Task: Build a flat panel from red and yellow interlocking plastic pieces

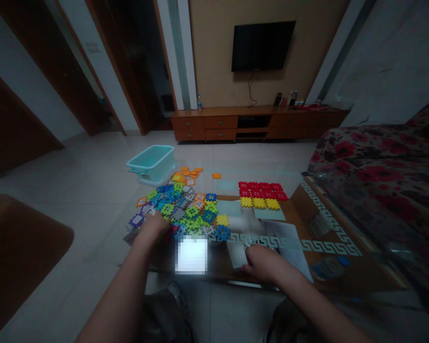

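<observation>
My left hand (156, 225) is at the near left of a pile of interlocking plastic tiles (178, 214) in blue, green, grey, purple and other colours. Its fingers point down among the tiles and are mostly hidden; a purple-and-white tile (137, 220) lies beside it. Over the table's near edge, my right hand (260, 261) is curled closed, with no tile visible in it. Beyond it, red tiles (262, 190) lie in rows, with a row of yellow tiles (259, 203) in front. A single yellow tile (222, 220) and a blue tile (222, 232) lie at the pile's right.
A turquoise plastic bin (153, 164) stands behind the pile, near several orange tiles (191, 172). The glass table has a patterned border (321, 246). A bottle with a blue cap (331, 267) appears at the right. A floral sofa (375, 147) stands farther right.
</observation>
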### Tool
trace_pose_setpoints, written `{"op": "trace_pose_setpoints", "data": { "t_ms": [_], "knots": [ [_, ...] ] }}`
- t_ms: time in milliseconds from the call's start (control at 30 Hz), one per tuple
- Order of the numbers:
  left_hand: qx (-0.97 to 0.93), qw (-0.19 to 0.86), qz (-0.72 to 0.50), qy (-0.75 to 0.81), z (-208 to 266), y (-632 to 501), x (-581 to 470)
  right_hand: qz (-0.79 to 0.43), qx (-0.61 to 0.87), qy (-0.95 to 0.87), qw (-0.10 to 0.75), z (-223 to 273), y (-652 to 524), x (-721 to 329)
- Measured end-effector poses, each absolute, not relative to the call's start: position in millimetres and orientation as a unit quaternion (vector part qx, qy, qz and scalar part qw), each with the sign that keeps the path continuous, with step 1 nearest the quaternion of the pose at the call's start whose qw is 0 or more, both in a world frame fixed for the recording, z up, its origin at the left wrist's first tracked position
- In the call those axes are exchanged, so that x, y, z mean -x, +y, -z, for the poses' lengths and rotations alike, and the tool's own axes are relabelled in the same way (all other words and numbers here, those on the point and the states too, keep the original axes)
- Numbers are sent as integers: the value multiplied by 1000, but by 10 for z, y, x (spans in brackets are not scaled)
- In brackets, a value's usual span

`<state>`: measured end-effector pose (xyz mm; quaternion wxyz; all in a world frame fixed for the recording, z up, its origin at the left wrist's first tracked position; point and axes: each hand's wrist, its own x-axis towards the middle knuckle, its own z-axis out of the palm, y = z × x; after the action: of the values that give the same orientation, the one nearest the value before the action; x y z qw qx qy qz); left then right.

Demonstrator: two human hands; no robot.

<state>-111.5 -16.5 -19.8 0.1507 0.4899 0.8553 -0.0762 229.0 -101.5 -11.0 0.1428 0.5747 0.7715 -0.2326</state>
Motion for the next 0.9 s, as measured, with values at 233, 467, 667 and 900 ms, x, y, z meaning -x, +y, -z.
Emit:
{"op": "trace_pose_setpoints", "data": {
  "t_ms": [233, 467, 667, 900],
  "knots": [
    [-528, 157, 75, 831, 271, -148, 1115, 227, -571, 777, 139, 90, -1019, -2286],
    [-530, 146, 59, 834, 258, -161, 1128, 234, -577, 771, 138, 110, -1010, -2291],
    [-535, 115, 53, 835, 161, -183, 1100, 237, -576, 771, 135, 104, -1012, -2287],
    [-560, 8, 0, 829, 18, -219, 1065, 228, -575, 774, 132, 159, -1012, -2300]
  ]
}}
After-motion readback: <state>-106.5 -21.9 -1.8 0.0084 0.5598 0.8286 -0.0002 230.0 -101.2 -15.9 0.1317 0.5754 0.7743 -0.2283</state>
